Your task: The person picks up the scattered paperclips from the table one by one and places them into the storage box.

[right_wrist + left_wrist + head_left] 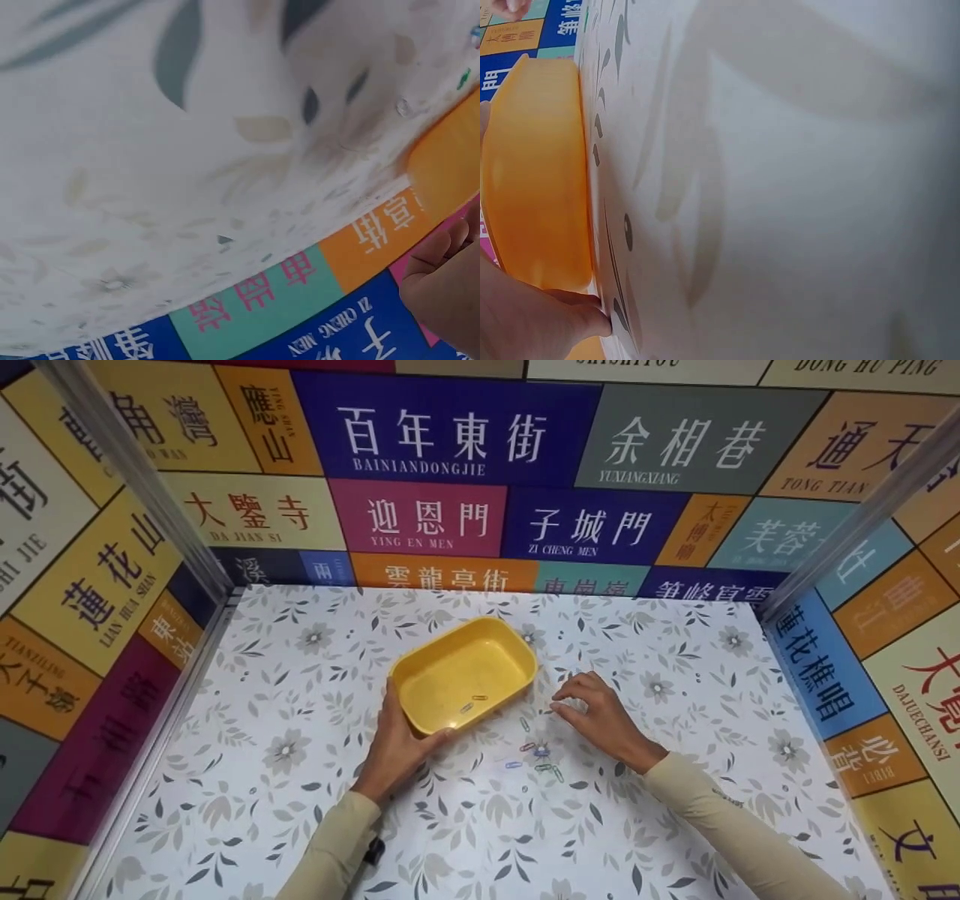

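Head view, centre of frame: one yellow plastic tray [463, 675], rectangular with rounded corners, standing on a floral-print tabletop [300, 780]. Two paper clips [472, 703] lie on the tray floor near its lower edge.

Left hand [396, 742]: just below and left of the tray, fingers along the tray's left wall and thumb curled against the lower corner, gripping it. Pale long sleeve [334, 851] runs down to the bottom edge.

Right hand [600, 716]: right of the tray, apart from it, palm down on the tabletop, fingers curled with tips drawn together toward the left. Whether anything is pinched between them cannot be told.

Loose paper clips [536, 754]: small scatter of coloured clips on the tabletop, lower centre, between the two hands and just below the tray's right corner; one lies closer to the tray wall.

Left wrist view: tray wall [536, 172] fills the left edge, seen side-on, with the thumb [532, 319] pressed to its lower end at bottom left; blurred tabletop print fills the remainder.

Right wrist view: tabletop close and blurred, orange-yellow tray edge [450, 161] at right, curled fingers [446, 289] at lower right.

Surround: panels printed with coloured street-name signs [450, 435] enclose the table at back and both sides.
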Demonstrator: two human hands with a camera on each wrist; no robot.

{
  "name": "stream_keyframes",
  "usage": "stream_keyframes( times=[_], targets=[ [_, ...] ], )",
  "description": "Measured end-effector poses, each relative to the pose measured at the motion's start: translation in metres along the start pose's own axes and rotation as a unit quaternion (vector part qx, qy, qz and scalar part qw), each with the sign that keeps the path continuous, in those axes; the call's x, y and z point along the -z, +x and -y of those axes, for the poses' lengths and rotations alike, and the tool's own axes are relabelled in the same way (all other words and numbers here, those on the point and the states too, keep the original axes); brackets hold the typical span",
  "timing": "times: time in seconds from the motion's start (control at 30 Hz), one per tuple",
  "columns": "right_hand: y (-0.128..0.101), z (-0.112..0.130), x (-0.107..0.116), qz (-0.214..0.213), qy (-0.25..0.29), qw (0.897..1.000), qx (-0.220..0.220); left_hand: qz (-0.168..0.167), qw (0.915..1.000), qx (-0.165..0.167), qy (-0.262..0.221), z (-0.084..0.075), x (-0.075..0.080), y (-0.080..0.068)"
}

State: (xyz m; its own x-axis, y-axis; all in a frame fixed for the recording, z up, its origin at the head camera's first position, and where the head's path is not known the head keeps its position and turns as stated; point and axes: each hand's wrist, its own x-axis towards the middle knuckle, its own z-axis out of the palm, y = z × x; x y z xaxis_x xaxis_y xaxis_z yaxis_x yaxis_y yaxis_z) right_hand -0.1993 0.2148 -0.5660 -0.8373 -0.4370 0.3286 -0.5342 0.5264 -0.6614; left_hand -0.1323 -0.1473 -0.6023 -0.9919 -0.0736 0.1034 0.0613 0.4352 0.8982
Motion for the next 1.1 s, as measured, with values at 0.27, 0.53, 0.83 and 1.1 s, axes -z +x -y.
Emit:
stream_keyframes(
  times=[0.27, 0.53, 0.83, 1.1],
  targets=[
    [-0.018, -0.021, -0.008, -0.006, -0.019, 1.0, 0.004, 0.003, 1.0, 0.009, -0.002, 0.003, -0.001, -0.001],
    [-0.031, -0.037, -0.01, -0.017, -0.061, 0.998, 0.024, 0.005, 0.9999, 0.015, -0.003, 0.005, -0.002, -0.003],
    [-0.038, -0.039, -0.01, -0.007, -0.06, 0.998, 0.013, 0.008, 0.9999, 0.008, 0.0, 0.004, 0.0, -0.003],
    [-0.039, -0.043, -0.01, -0.007, -0.067, 0.997, 0.023, 0.013, 0.9997, 0.02, 0.002, 0.002, -0.001, -0.001]
  ],
)
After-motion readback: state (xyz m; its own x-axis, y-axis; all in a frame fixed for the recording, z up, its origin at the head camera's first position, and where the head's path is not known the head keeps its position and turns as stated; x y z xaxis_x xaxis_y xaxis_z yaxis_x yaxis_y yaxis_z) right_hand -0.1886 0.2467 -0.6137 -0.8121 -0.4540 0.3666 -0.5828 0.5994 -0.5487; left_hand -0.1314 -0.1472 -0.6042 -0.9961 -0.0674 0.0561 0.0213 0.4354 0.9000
